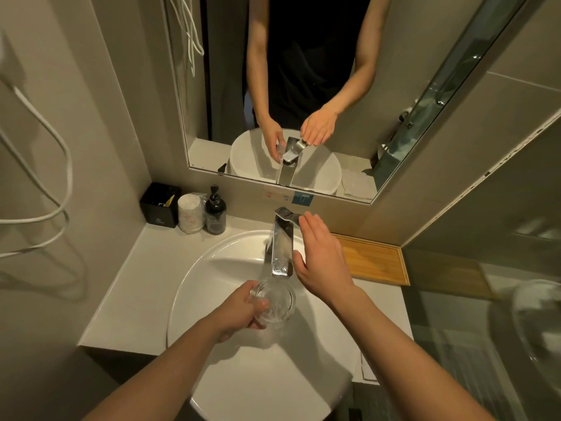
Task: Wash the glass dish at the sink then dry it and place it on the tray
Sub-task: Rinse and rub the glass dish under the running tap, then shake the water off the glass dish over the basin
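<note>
A clear patterned glass dish (277, 302) is held over the white sink basin (212, 268), right under the spout of the chrome tap (283, 250). My left hand (243, 314) grips the dish by its near-left rim, thumb inside it. My right hand (321, 259) is flat with fingers extended, beside the tap's right side and touching its lever near the top. A wooden tray (376, 262) lies on the counter to the right of the tap.
A black box (159, 205), a wrapped cup (190, 212) and a dark pump bottle (215, 212) stand at the counter's back left. The mirror (303, 86) fills the wall behind the tap. White cables (45, 165) hang at the left. A folded towel edge (368, 369) lies right of the basin.
</note>
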The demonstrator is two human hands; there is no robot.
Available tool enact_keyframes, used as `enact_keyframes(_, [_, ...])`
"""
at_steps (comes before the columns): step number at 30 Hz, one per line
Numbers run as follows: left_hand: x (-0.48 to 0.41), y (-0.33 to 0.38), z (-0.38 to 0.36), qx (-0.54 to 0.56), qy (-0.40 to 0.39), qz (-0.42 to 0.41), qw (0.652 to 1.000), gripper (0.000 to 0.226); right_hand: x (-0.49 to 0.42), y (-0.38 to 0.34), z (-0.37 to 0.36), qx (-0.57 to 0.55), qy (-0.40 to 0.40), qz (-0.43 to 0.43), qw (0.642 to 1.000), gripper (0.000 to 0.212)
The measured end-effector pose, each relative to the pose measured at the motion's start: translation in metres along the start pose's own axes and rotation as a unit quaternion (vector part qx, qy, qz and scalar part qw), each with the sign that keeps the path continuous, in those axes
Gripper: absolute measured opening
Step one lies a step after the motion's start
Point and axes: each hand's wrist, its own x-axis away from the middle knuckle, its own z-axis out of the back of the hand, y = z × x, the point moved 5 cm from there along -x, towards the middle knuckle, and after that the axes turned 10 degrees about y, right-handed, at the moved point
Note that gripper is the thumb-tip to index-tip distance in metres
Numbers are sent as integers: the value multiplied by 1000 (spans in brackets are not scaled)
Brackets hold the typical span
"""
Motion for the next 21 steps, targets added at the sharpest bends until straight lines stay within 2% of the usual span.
enact_keyframes(7, [6, 6, -2, 5, 3, 1, 1000, 29, 14, 8, -7, -21, 10, -9, 1000, 70])
enact_keyframes(11, [11, 4, 0, 4, 5, 1, 1000, 27, 33, 19, -22, -36, -15, -2, 999, 77])
enact_keyframes(14, [15, 2, 3, -8, 1, -3, 1000, 25, 45, 16, -24, -113, 49, -61, 991, 73])
enact_keyframes(16, [17, 1, 5, -21, 2, -12, 1000, 25, 66, 16, -28, -170, 104, -106, 974, 62])
enact_keyframes(17, [19, 1, 6, -27, 3, -18, 999, 26, 78, 17, -36, -180, 104, -118, 971, 55])
enact_keyframes(19, [22, 2, 7, -39, 3, -32, 999, 27, 95, 18, -57, -222, 10, -156, 963, 50])
enact_keyframes(21, [25, 4, 6, -50, -1, -43, 998, 30, 103, 18, -74, -284, -109, -193, 933, 58])
